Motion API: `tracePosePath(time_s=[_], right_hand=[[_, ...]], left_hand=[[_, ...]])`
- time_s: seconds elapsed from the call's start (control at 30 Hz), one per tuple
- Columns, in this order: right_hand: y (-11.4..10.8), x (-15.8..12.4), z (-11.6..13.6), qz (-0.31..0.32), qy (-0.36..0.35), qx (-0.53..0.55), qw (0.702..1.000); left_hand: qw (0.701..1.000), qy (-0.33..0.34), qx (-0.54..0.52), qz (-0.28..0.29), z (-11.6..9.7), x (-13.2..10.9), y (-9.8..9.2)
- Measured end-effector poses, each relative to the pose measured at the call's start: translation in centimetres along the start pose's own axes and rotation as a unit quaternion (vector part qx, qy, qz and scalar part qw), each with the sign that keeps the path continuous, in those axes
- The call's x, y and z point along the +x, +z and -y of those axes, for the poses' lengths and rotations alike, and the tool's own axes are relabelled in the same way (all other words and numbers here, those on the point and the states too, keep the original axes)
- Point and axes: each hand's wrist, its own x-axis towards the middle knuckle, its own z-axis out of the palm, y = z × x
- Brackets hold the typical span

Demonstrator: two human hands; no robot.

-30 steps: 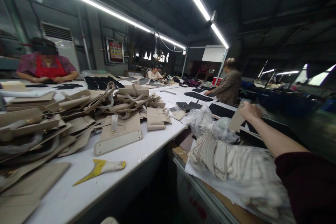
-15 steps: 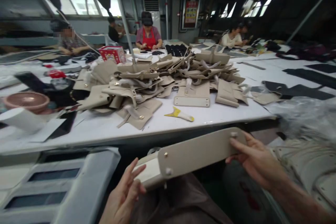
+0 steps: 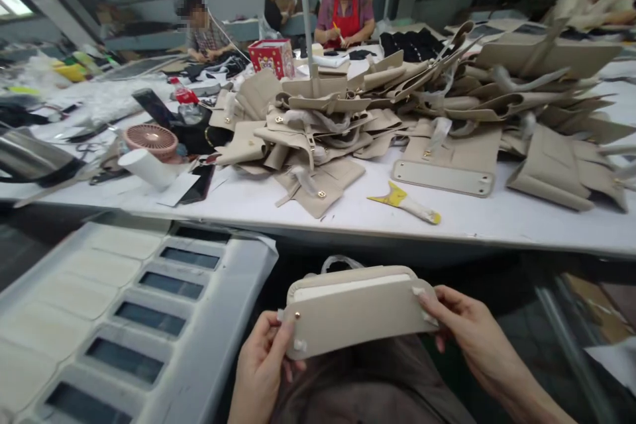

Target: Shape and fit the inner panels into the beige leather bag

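Observation:
A beige bag base panel [image 3: 355,318] with rounded ends is held up over my lap. It lies across the bottom of a beige handbag [image 3: 370,271], whose white board [image 3: 352,286] shows along the top edge. My left hand [image 3: 265,358] grips the left end, its thumb below a brass stud [image 3: 297,315]. At the right end my right hand [image 3: 460,318] pinches the panel, thumb in front, beside a white scrap [image 3: 422,298]. Another white bit sits at the panel's lower left corner. Behind the bag, a plastic-wrapped handle [image 3: 342,261] rises.
Beige bags [image 3: 338,139] are heaped on the white table [image 3: 238,202]. A yellow-and-white scraper-like tool [image 3: 405,202] lies near the front edge. A small pink fan [image 3: 150,139] and white roll [image 3: 144,169] stand left. A grey slotted rack [image 3: 209,318] is at my left. Co-workers [image 3: 345,13] sit beyond.
The panel has swung down from its raised slant onto the bag's bottom. My left hand has closed on its left end, and my right hand has come lower. The camera view has turned left.

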Motion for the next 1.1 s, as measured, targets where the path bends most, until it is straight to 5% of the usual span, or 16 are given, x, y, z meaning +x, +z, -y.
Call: tracePosePath(time_s=[0.37, 0.67, 1.1], right_hand=[[-0.8, 3.2, 0.6, -0.072, 0.039, -0.098, 0.992], [-0.1, 3.8, 0.9, -0.077, 0.076, -0.057, 0.993], [-0.6, 4.2, -0.5, -0.060, 0.103, 0.015, 0.993]], left_hand=[[0.999, -0.023, 0.025, -0.038, -1.4, 2.9, 0.3], [0.996, 0.006, 0.082, -0.034, -0.8, 4.4, -0.8], [0.998, -0.055, 0.030, 0.005, -0.3, 5.7, -1.0]])
